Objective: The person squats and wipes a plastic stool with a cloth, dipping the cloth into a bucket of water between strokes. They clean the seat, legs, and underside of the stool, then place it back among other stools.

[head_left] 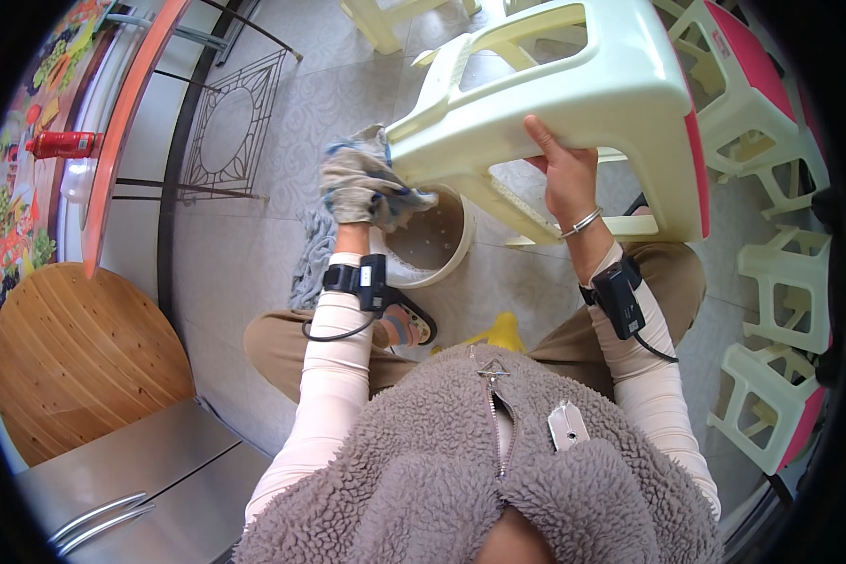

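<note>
A pale green plastic stool [634,77] with a pink-red seat is tipped on its side in front of me, its legs pointing left. My right hand [567,180] is bare and grips the stool's side at an opening, thumb on the outer face. On my left hand [356,180] is a grey knit work glove with blue patches. It wraps around the end of a stool leg, and its fingertips are partly hidden in folds. Just below the leg, a white bucket [469,236] holds murky, foamy water [426,236].
A grey mop head or rag [314,250] lies left of the bucket. More plastic stools [786,289] line the right side. At left are an orange-edged table [130,134] bearing a red bottle [63,144], a round wooden board [92,359] and a steel cabinet [155,486].
</note>
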`<state>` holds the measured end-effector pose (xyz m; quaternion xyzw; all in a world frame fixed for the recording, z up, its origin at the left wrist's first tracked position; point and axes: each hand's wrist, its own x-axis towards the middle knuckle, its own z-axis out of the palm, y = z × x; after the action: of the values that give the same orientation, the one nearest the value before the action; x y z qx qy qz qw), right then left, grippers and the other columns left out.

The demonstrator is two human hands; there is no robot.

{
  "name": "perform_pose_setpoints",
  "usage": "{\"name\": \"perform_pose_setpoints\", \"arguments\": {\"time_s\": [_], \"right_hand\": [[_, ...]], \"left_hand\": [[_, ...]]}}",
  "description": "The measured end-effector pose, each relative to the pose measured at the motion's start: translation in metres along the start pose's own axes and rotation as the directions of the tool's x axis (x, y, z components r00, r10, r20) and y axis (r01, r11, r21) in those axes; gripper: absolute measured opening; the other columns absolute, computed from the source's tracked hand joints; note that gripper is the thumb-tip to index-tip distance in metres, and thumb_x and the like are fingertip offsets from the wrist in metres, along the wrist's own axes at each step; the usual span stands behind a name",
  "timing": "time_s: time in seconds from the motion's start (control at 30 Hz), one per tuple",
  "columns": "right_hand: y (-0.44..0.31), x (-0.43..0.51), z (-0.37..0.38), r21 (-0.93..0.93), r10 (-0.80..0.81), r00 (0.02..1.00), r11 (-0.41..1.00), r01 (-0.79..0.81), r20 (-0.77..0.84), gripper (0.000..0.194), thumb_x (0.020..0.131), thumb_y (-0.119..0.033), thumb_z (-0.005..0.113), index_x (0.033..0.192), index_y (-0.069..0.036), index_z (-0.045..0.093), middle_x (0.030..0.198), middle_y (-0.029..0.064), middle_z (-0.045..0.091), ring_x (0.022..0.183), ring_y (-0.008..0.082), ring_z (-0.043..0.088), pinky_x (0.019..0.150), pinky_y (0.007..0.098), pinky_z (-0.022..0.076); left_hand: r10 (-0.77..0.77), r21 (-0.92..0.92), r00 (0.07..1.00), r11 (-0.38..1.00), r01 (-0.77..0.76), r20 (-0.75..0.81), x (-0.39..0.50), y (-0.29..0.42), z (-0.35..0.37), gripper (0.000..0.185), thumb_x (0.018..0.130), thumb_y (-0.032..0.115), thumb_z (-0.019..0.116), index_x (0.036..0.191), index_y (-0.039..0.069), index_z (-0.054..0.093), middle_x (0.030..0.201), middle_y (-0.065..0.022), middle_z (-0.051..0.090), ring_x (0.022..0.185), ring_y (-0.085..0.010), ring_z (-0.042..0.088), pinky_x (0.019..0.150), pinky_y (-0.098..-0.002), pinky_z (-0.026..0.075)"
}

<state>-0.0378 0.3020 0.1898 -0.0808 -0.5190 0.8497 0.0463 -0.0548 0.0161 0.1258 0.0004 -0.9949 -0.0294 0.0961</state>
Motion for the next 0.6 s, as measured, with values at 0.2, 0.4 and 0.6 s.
{"name": "perform_pose_setpoints", "arguments": {"time_s": [0.2,0.4,0.6], "right_hand": [[-0.001,0.0,0.001,0.03,0.008,1.0,1.0,-0.008,0.008,0.029,0.076,-0.009,0.07,0.1,0.0,0.059,0.094,0.0083,0.061,0.082,0.0171,0.061,0.065,0.0278,0.056],[-0.002,-0.001,0.003,0.0,0.014,1.0,1.0,-0.014,-0.002,0.028,0.076,-0.01,0.07,0.1,0.001,0.058,0.094,0.0084,0.061,0.083,0.0171,0.061,0.066,0.0281,0.0558],[-0.006,0.001,0.007,0.002,0.019,1.0,1.0,-0.019,-0.015,0.03,0.076,-0.012,0.071,0.1,0.001,0.059,0.094,0.0077,0.061,0.083,0.0165,0.061,0.068,0.0286,0.0551]], "left_hand": [[0.128,0.289,0.991,0.948,-0.134,0.04,0.018,-0.012,-0.009,0.033,0.061,0.029,0.067,0.09,0.013,0.064,0.084,-0.0072,0.064,0.082,-0.0258,0.061,0.076,-0.0362,0.047],[0.295,0.285,0.845,0.848,-0.446,0.446,0.04,0.004,0.001,0.022,0.069,0.028,0.06,0.078,0.007,0.063,0.085,-0.0134,0.064,0.08,-0.0297,0.063,0.072,-0.0401,0.049],[0.145,0.239,0.966,0.951,-0.195,0.212,0.033,0.009,0.022,0.022,0.078,0.02,0.05,0.091,0.006,0.062,0.094,-0.0161,0.062,0.082,-0.0313,0.062,0.071,-0.0394,0.05]]}}
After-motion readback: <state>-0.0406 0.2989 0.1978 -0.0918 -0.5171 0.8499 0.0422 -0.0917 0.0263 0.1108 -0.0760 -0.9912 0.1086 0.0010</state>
